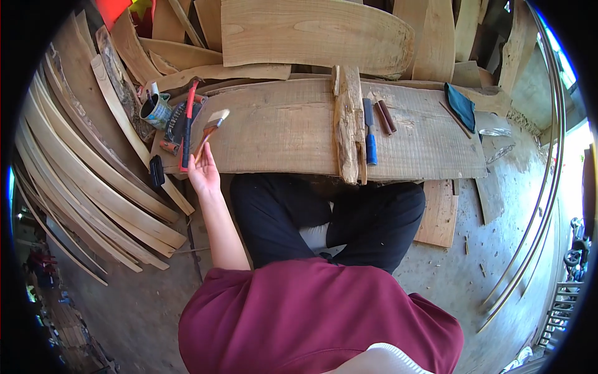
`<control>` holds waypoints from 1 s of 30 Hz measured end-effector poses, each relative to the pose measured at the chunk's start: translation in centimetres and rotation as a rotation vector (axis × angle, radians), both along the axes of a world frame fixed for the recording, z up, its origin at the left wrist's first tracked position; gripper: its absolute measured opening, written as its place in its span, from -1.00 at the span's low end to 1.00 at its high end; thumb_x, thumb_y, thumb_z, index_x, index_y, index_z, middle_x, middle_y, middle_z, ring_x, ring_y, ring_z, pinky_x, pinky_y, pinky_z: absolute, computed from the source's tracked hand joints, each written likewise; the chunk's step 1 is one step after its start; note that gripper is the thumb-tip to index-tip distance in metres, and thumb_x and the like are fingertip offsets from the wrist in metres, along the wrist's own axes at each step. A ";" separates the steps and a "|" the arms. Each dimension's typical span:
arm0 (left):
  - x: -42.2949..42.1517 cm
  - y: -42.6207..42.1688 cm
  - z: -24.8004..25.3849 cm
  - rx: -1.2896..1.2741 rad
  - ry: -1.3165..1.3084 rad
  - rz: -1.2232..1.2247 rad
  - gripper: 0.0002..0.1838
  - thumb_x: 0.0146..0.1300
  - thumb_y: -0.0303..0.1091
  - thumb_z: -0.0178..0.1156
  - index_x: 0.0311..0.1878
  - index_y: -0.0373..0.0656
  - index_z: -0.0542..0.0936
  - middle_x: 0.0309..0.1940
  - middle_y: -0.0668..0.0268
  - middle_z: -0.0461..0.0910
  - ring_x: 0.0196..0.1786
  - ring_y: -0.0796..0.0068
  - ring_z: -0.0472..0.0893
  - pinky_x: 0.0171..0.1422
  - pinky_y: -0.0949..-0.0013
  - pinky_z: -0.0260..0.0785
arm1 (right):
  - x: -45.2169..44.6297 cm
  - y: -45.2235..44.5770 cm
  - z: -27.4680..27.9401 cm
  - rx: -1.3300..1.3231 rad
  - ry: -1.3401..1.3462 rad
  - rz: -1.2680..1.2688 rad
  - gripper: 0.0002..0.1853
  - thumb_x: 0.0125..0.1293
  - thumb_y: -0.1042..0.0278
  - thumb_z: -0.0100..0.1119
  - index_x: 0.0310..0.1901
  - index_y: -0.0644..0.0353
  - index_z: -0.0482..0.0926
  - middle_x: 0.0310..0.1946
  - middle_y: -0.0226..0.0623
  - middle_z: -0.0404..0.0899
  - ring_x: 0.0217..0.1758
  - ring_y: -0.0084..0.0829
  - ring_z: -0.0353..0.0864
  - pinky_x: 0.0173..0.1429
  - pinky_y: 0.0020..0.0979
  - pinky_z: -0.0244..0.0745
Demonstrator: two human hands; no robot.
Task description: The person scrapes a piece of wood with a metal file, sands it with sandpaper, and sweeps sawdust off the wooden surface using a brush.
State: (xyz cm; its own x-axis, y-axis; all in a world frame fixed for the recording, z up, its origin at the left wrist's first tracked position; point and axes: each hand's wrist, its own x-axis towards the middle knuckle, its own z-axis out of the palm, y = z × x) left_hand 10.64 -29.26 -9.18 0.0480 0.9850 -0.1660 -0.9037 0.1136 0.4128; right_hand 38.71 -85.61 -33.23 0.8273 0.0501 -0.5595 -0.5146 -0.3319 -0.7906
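My left hand (204, 171) is at the left front edge of a wide wooden board (274, 128), palm turned up. Its fingers are closed round the lower handle of a paintbrush (206, 135), whose pale bristles point up and away from me. Just left of the brush lies a long red-and-black tool (187, 128), beside a dark curved object (175, 129). My right hand is out of sight; the right sleeve shows without a forearm. On the board lie a rough split piece of wood (347, 118), a blue-handled chisel (371, 146) and two brown sticks (385, 117).
A can (156, 112) holding tools stands at the board's left end. A dark green cloth (460, 107) and a thin stick (456, 119) lie at its right. Long curved wood strips (93, 181) crowd the left floor; planks (317, 34) are stacked behind.
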 end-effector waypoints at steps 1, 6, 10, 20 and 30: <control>-0.1 0.7 -0.4 -0.030 -0.088 0.016 -0.56 0.38 -0.36 0.01 0.09 -0.63 0.32 0.12 -0.15 0.45 0.23 -0.05 0.46 0.37 0.12 0.37 | 0.2 0.3 -0.2 0.011 0.009 -0.007 -0.65 0.30 0.12 0.11 -0.38 0.27 0.66 -0.48 -0.24 0.66 -0.38 -0.31 0.65 -0.26 -0.31 0.50; 0.0 -0.4 -1.4 -0.097 -0.098 -0.140 -0.58 0.37 -0.38 0.01 0.10 -0.61 0.34 0.11 -0.15 0.47 0.21 0.00 0.49 0.34 0.13 0.40 | -0.6 0.9 -1.3 0.064 0.063 -0.091 -0.65 0.30 0.12 0.10 -0.38 0.27 0.65 -0.48 -0.25 0.66 -0.38 -0.32 0.64 -0.26 -0.31 0.50; 2.6 -5.5 -2.6 -0.038 0.200 -0.464 -0.66 0.38 -0.33 0.03 0.08 -0.39 0.47 -0.04 0.06 0.59 0.06 0.26 0.60 0.21 0.26 0.47 | 3.5 2.1 1.5 -0.036 -0.429 -0.214 -0.66 0.38 0.18 0.02 -0.34 0.31 0.59 -0.45 -0.28 0.60 -0.40 -0.35 0.54 -0.24 -0.31 0.43; 17.9 -18.1 -0.2 1.468 1.224 -0.254 -0.67 0.13 -0.26 0.29 -0.01 -0.04 0.62 0.05 0.20 0.56 0.19 0.07 0.47 0.29 0.11 0.27 | 3.3 24.7 23.1 -0.021 -1.094 0.273 -0.78 0.26 0.43 0.16 -0.06 0.22 0.55 -0.25 -0.11 0.50 -0.30 -0.31 0.54 -0.15 -0.33 0.49; 19.8 -17.4 -2.9 1.634 1.517 -0.330 -0.42 0.09 0.15 0.26 0.18 0.20 0.52 0.41 0.29 0.21 0.51 -0.06 -0.03 0.50 -0.04 -0.01 | 6.3 29.7 21.8 -0.109 -0.811 0.541 -0.64 0.20 0.07 0.25 -0.17 0.21 0.53 -0.44 -0.10 0.61 -0.31 -0.08 0.61 -0.22 -0.13 0.48</control>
State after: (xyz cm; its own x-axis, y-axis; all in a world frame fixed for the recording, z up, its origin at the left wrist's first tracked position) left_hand 30.42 -46.65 -12.07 0.8488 0.2585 0.4611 0.0425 -0.9028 0.4279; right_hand 44.99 -55.91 -11.39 0.8432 0.5179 0.1444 0.4145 -0.4551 -0.7881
